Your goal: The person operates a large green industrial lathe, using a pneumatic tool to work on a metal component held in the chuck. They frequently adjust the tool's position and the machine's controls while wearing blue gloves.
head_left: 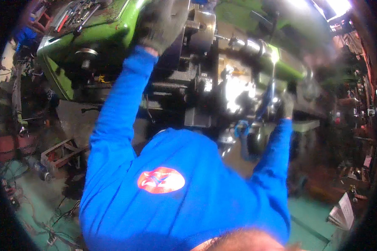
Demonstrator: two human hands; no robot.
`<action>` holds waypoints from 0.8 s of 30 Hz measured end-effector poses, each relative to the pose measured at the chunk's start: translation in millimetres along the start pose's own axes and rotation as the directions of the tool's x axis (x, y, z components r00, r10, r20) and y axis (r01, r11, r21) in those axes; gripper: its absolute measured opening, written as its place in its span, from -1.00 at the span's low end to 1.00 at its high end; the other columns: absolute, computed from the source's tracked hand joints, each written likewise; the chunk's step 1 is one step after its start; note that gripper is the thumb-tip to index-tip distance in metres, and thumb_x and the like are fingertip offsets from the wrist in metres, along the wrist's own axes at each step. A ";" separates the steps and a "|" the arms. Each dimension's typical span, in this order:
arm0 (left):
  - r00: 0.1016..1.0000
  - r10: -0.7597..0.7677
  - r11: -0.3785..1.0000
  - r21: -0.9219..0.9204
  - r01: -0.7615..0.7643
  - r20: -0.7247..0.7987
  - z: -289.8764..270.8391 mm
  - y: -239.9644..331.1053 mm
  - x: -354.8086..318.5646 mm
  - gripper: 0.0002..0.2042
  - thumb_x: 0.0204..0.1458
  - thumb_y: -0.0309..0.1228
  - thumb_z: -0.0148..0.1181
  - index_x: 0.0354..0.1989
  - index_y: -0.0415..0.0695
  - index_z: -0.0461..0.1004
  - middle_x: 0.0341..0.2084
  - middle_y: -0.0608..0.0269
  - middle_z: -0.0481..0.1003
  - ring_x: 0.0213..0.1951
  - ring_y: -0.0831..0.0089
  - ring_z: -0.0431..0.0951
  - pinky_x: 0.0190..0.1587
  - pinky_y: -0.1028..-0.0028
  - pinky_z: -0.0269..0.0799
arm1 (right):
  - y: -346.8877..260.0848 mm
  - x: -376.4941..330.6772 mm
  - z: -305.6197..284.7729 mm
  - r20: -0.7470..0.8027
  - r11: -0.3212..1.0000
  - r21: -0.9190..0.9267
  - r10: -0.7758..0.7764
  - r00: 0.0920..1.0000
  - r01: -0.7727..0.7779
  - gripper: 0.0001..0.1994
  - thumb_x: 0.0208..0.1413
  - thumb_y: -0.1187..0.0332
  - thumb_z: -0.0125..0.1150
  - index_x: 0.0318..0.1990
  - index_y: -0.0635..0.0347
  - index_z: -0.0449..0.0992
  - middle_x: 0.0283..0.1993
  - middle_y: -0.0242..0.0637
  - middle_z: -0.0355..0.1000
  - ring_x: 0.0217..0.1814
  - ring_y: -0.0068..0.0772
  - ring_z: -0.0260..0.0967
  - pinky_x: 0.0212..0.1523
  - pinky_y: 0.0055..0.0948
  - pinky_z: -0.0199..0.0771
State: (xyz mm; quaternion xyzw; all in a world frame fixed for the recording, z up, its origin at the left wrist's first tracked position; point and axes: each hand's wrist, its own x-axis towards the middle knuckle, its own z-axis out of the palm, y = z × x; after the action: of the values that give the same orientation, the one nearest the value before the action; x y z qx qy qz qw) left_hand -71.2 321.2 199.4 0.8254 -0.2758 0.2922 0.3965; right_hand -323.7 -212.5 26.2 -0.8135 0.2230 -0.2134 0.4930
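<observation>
A green metal lathe [88, 39] stretches across the upper part of the view. My left hand [163, 23], in a grey work glove, reaches up to the lathe beside its round metal chuck [203, 31]. The top edge of the picture cuts off its fingers, so its grip is hidden. Further right, my gloved right hand [288, 104] is below the green tailstock [287, 67], near a blue handle or hose [266, 100]. Blur hides its fingers and anything in them. A thin shiny rod [224, 38] lies between chuck and tailstock.
Several hand tools [73, 19] lie on top of the lathe at the left. A wooden frame [63, 152] stands on the green floor [33, 209], where cables lie. Racks of parts [360, 104] line the right side. An open booklet [342, 212] is at the lower right.
</observation>
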 end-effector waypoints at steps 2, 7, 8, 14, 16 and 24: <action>0.975 -0.156 0.984 0.112 0.140 0.156 4.6 10.5 38.5 -0.47 0.15 -0.08 0.27 0.17 -0.20 0.44 0.11 -0.19 0.46 0.15 -0.14 0.46 0.20 0.08 0.38 | -14.4 8.2 -4.1 0.019 0.999 -0.012 -0.029 0.999 0.029 -0.76 0.30 0.13 0.24 -0.17 0.11 0.57 -0.47 -0.52 0.34 -0.53 -0.67 0.25 -0.55 -0.55 0.27; 0.913 -0.374 0.808 0.541 0.234 0.164 74.4 -39.8 70.0 -0.22 0.08 0.11 0.19 0.39 -0.12 0.28 0.41 -0.23 0.20 0.41 -0.19 0.21 0.44 -0.12 0.04 | -83.8 31.9 -5.9 0.042 0.989 -0.132 -0.059 0.997 0.065 -0.74 0.33 0.11 0.20 -0.16 0.10 0.58 -0.52 -0.56 0.29 -0.61 -0.69 0.16 -0.62 -0.56 0.13; 0.906 -0.371 0.792 0.579 0.196 0.201 69.4 -43.7 74.7 -0.21 0.08 0.13 0.17 0.41 -0.12 0.26 0.42 -0.23 0.17 0.42 -0.19 0.20 0.44 -0.10 0.05 | -103.2 45.8 -0.7 0.080 0.984 -0.162 -0.057 0.995 0.069 -0.73 0.33 0.10 0.19 -0.16 0.10 0.59 -0.53 -0.57 0.27 -0.64 -0.69 0.12 -0.64 -0.56 0.09; 0.811 -0.536 0.744 0.584 0.323 0.234 55.5 -15.9 89.9 -0.20 0.08 0.15 0.16 0.42 -0.11 0.27 0.44 -0.17 0.17 0.41 -0.14 0.23 0.42 -0.01 0.17 | -89.0 117.8 18.2 0.222 0.938 -0.333 -0.019 0.975 0.094 -0.68 0.33 0.08 0.18 -0.07 0.16 0.61 -0.48 -0.51 0.36 -0.67 -0.67 0.12 -0.67 -0.54 0.10; 0.788 -0.545 0.755 0.575 0.314 0.286 62.1 -5.0 91.8 -0.21 0.05 0.19 0.21 0.33 -0.13 0.35 0.32 -0.13 0.33 0.31 -0.10 0.37 0.34 0.05 0.28 | -108.0 115.5 46.1 0.167 0.942 -0.325 0.143 0.975 -0.082 -0.65 0.31 0.08 0.21 -0.02 0.18 0.62 -0.40 -0.45 0.45 -0.64 -0.67 0.17 -0.67 -0.55 0.11; 0.896 -0.145 0.677 0.702 -0.220 0.420 88.3 -66.2 83.0 -0.48 0.17 -0.02 0.26 0.09 -0.22 0.50 -0.03 -0.19 0.55 0.02 -0.18 0.53 0.09 0.09 0.48 | -126.9 172.3 136.9 0.479 0.987 -0.120 -0.035 0.877 0.105 -0.61 0.30 0.07 0.21 0.10 0.14 0.62 -0.04 -0.20 0.61 0.06 -0.37 0.49 0.16 -0.37 0.43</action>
State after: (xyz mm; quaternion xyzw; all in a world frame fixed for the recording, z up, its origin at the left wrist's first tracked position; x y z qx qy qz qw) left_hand 53.8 265.9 179.5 0.9519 -0.2351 0.1906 -0.0481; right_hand -87.2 -161.9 104.1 -0.8815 0.0801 -0.0084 0.4653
